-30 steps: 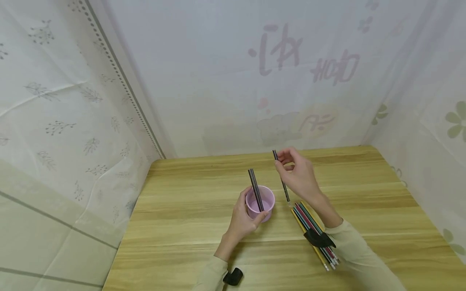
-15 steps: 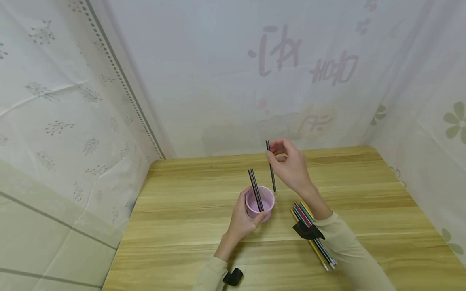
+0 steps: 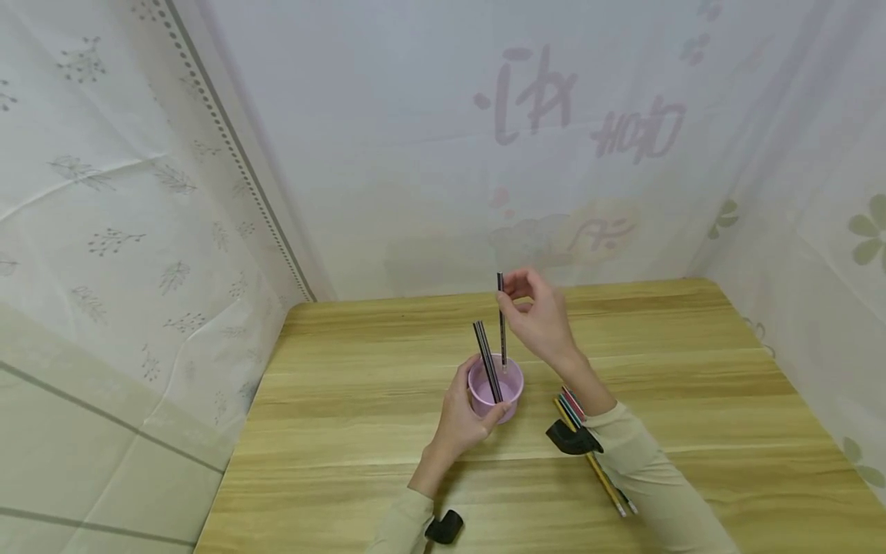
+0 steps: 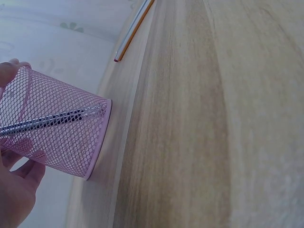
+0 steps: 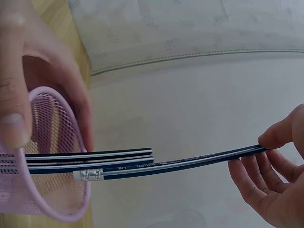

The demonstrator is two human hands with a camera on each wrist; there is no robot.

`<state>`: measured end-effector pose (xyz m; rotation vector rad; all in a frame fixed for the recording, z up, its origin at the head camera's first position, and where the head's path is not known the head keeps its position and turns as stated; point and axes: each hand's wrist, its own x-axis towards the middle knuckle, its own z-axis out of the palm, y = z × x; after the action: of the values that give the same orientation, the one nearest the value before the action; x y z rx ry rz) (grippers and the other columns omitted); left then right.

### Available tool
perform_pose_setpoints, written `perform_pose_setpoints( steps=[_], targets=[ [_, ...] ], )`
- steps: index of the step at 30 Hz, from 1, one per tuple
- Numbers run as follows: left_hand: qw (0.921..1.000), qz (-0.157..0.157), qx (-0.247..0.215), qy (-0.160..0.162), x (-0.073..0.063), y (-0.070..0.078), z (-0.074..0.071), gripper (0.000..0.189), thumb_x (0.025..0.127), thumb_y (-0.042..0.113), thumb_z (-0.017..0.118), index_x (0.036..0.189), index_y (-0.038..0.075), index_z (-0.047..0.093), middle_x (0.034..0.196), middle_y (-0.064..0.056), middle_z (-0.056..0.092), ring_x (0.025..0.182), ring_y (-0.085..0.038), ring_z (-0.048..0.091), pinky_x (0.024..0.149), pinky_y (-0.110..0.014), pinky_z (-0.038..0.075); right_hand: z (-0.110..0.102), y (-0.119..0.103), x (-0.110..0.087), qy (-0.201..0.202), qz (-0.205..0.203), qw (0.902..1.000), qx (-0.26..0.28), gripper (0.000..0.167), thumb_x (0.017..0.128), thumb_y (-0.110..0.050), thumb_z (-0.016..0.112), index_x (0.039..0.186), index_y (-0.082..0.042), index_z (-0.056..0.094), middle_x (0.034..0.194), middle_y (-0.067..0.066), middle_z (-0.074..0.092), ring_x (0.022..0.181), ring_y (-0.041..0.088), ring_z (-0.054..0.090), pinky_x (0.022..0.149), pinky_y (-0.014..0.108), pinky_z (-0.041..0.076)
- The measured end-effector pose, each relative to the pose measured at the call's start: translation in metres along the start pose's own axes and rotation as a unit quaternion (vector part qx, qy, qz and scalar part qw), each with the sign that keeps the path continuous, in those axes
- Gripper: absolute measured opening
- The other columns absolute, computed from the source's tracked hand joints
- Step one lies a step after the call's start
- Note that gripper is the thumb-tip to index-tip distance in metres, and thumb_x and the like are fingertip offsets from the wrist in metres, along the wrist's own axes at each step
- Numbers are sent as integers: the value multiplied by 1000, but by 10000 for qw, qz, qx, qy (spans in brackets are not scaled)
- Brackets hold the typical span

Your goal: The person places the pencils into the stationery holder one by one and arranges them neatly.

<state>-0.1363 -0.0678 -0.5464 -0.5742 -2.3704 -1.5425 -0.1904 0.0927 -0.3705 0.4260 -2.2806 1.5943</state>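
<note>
My left hand (image 3: pixel 462 415) grips a pink mesh pencil cup (image 4: pixel 57 118) that stands on the table, its fingers and thumb around the side and rim. Dark striped pencils (image 3: pixel 487 362) lean in the cup, their upper ends out over the rim. Between thumb and fingertips, my right hand (image 3: pixel 540 312) pinches one dark striped pencil (image 5: pixel 190 161) near its upper end. That pencil hangs nearly upright, and its white eraser end (image 5: pixel 88 175) is at the cup's mouth, beside the other pencils.
A bundle of coloured pencils (image 3: pixel 604 478) lies on the wooden table (image 3: pixel 346 431) under my right forearm, partly hidden by the sleeve and black wrist camera (image 3: pixel 573 438). Another black wrist camera (image 3: pixel 444 527) sits by my left sleeve. Patterned cloth (image 3: pixel 415 154) hangs behind the table.
My right hand has moved left with the pinched pencil, from above the bundle to over the cup's mouth. The left hand and cup have stayed in place.
</note>
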Motion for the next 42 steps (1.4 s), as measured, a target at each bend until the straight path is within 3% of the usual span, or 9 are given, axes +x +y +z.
perform_pose_setpoints(
  steps=[29, 42],
  targets=[
    [9999, -89, -48, -107, 0, 3, 0, 92, 78, 30, 84, 151, 2, 35, 145, -15, 54, 126, -29, 60, 101, -46, 55, 27, 66, -31, -559, 496, 9967, -329, 21, 88, 0, 68, 108, 5, 63, 94, 19, 71, 83, 27, 69, 70, 25, 61],
    [9999, -37, -89, -38, 1, 1, -1, 92, 78, 29, 84, 151, 3, 35, 145, -16, 54, 126, -30, 59, 101, -49, 55, 22, 76, -32, -968, 828, 9901, -596, 19, 91, -5, 68, 108, 2, 65, 97, 16, 72, 87, 26, 69, 72, 27, 59]
  ],
)
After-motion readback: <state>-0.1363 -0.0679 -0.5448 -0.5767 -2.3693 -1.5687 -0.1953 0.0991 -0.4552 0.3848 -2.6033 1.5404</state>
